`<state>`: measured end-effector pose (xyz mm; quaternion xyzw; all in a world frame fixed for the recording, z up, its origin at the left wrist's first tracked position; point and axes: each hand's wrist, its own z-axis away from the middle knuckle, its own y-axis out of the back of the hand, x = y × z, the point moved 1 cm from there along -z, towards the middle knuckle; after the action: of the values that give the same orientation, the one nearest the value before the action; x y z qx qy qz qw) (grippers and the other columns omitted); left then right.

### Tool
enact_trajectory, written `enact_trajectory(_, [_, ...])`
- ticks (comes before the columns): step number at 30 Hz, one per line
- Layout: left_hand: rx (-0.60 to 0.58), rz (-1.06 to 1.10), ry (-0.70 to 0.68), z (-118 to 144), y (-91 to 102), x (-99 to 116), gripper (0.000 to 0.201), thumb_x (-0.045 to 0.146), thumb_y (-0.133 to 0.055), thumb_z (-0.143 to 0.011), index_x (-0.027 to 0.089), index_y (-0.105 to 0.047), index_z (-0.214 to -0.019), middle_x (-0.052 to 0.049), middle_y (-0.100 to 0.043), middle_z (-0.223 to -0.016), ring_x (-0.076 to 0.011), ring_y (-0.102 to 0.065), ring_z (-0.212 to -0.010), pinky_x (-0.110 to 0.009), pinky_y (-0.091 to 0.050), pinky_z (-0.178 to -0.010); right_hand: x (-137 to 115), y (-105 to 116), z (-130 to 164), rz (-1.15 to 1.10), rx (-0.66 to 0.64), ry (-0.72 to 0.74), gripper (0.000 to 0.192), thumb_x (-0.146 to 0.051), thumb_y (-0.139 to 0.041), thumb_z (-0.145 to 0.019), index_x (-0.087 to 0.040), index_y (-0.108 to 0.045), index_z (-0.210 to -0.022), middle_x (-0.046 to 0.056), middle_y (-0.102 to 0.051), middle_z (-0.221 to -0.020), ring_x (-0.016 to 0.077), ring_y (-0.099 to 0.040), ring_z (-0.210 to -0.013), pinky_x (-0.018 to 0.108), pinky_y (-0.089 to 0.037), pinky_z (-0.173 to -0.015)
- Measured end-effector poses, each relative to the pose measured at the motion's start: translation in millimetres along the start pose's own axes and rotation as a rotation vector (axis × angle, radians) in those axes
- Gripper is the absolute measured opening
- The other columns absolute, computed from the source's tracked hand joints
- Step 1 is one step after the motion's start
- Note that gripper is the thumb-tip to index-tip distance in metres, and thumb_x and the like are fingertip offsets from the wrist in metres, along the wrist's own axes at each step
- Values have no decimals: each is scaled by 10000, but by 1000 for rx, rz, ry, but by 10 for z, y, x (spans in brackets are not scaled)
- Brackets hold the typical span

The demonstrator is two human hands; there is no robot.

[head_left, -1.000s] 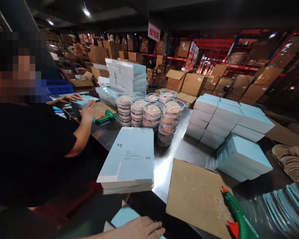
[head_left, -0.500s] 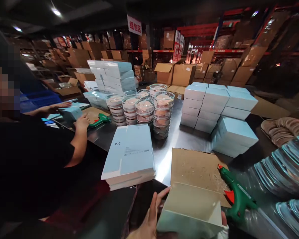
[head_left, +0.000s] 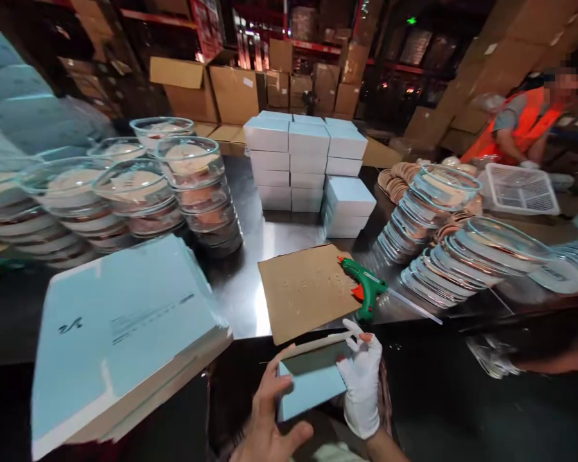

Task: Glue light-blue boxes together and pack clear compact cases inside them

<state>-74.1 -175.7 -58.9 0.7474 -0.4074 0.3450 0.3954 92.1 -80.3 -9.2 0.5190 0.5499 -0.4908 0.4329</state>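
Observation:
A small light-blue cardboard box (head_left: 311,390) is held low in front of me, its dark inside facing up. My bare left hand (head_left: 267,407) grips its left end, fingers at the side wall and thumb apart in front. On my right hand (head_left: 365,385) is a white glove with bare fingertips; it pinches the box's right end near the upper flap. Just beyond the box lies a brown cardboard sheet (head_left: 301,295) with glue marks. A green hot glue gun (head_left: 366,289) with an orange trigger rests across the sheet's right edge.
Flat blue box sheets (head_left: 130,321) are stacked at left, before stacked glass bowls (head_left: 205,192). Finished-looking blue boxes (head_left: 289,163) stand behind. Tilted stacks of clear lids (head_left: 457,269) lie right. A person in an orange vest (head_left: 515,131) and another person's gloved hand (head_left: 494,359) are at right.
My view has swung right, so the co-worker at left is out of sight. The box has turned in my hands, and my gloved right hand now shows at its right end.

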Motion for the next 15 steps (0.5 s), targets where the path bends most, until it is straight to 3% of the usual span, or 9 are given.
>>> enact_trajectory(2, [32,-40,-74,-39,87,-43,418,542,-745,-903,306,-643,-1233,-159,-630,-1394,-310,-743,-1143,-407,-641,-884,-47,134,-80,44,-70,-57,514,-445,-683,-885,-299,-495,-1340,148,-623,-1458,284,-728,-1129,397,-631,-848])
enact_trajectory(4, [78,-105,-105,-45,196,-135,342,475,-816,-855,290,-712,-1123,-137,-695,-1299,-287,-781,-1020,-358,-658,-795,-149,317,-287,254,-100,-81,443,-519,-606,-921,-252,-575,-1274,154,-678,-1363,286,-725,-1107,428,-598,-939])
enact_trajectory(6, [174,-185,-86,-38,298,-246,344,464,-832,-832,287,-734,-1111,-134,-722,-1265,-303,-785,-1008,-375,-670,-775,-276,501,-630,558,14,-89,451,-584,-505,-941,-213,-640,-1159,159,-716,-1249,293,-700,-1121,452,-525,-1048])
enact_trajectory(8, [275,-226,-35,-47,364,-331,335,466,-813,-840,281,-737,-1108,-118,-753,-1182,-325,-777,-1033,-412,-674,-801,-366,627,-1049,775,123,-150,431,-608,-545,-893,-212,-671,-1007,157,-738,-1132,316,-674,-1129,460,-480,-1066])
enact_trajectory(11, [360,-175,23,-121,379,-363,309,482,-779,-863,265,-728,-1077,-77,-770,-1039,-335,-746,-1119,-445,-648,-907,-345,679,-1592,821,95,-288,320,-466,-831,-636,-221,-637,-705,119,-723,-813,339,-694,-944,420,-511,-890])
enact_trajectory(13, [385,-135,68,-190,350,-348,314,498,-759,-881,260,-719,-1083,-71,-767,-1049,-326,-717,-1186,-432,-622,-962,-271,668,-1780,776,70,-353,296,-331,-862,-517,-222,-594,-578,74,-647,-624,303,-673,-757,373,-499,-733])
enact_trajectory(15, [387,-108,118,-257,312,-334,325,513,-740,-895,258,-711,-1094,-73,-763,-1084,-315,-702,-1213,-421,-605,-990,-209,647,-1816,686,64,-382,253,-338,-814,-530,-219,-591,-542,43,-589,-535,247,-610,-606,338,-455,-600])
